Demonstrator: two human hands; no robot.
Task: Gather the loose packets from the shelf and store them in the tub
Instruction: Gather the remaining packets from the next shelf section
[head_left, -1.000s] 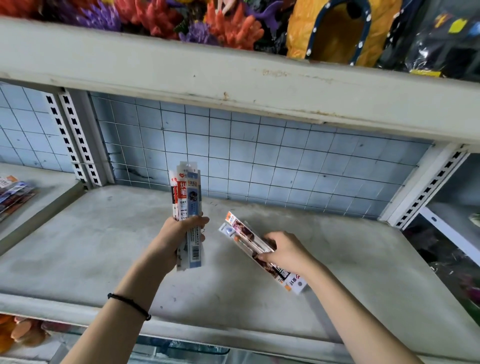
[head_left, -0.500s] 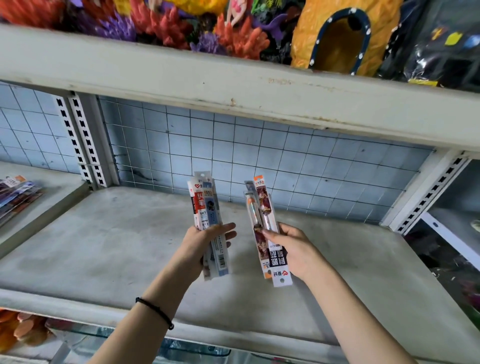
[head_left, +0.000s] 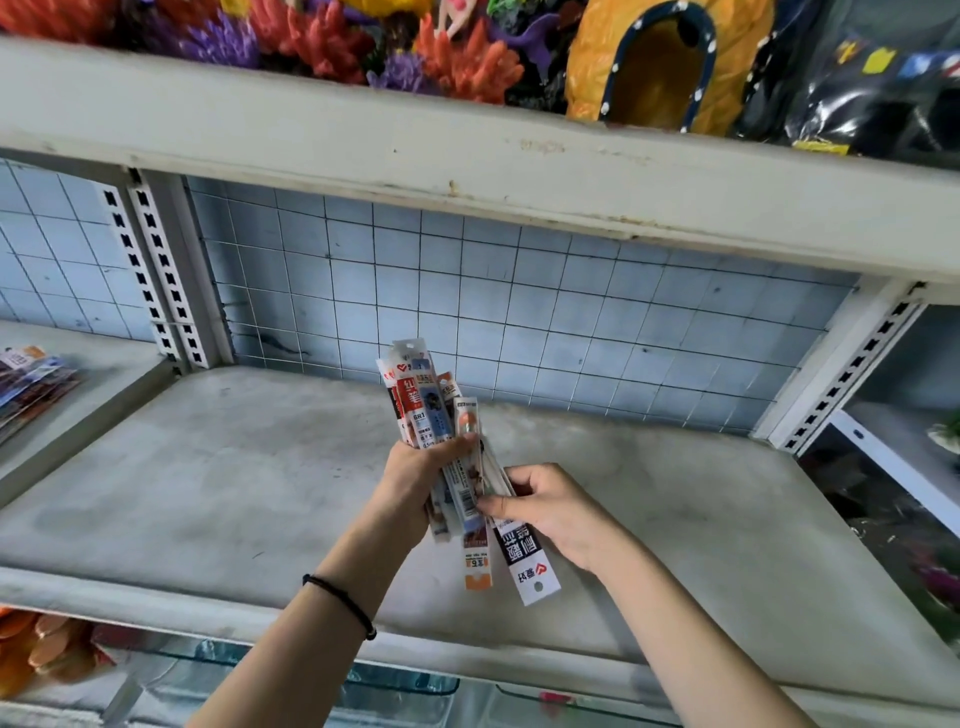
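Clutching packets (head_left: 415, 410) in L hand (head_left: 415, 480), R hand (head_left: 556, 512) pinching one alongside, over grey shelf (head_left: 208, 493), coral decor (head_left: 467, 62) overhead

2 hands (head_left: 413, 486) (head_left: 553, 512), 2 pkt bunches (head_left: 415, 410) (head_left: 31, 382), 1 wristband (head_left: 343, 603)

The place was a shop, its goods carried on a metal shelf (head_left: 208, 493) with slotted uprights (head_left: 156, 270) and a wire grid back (head_left: 519, 312). Plastic corals (head_left: 311, 36) and a yellow cave ornament (head_left: 660, 67) crowded the front edge of the upper shelf (head_left: 363, 135), and printed packets (head_left: 31, 384) lay stacked on the left-hand shelf (head_left: 114, 358)
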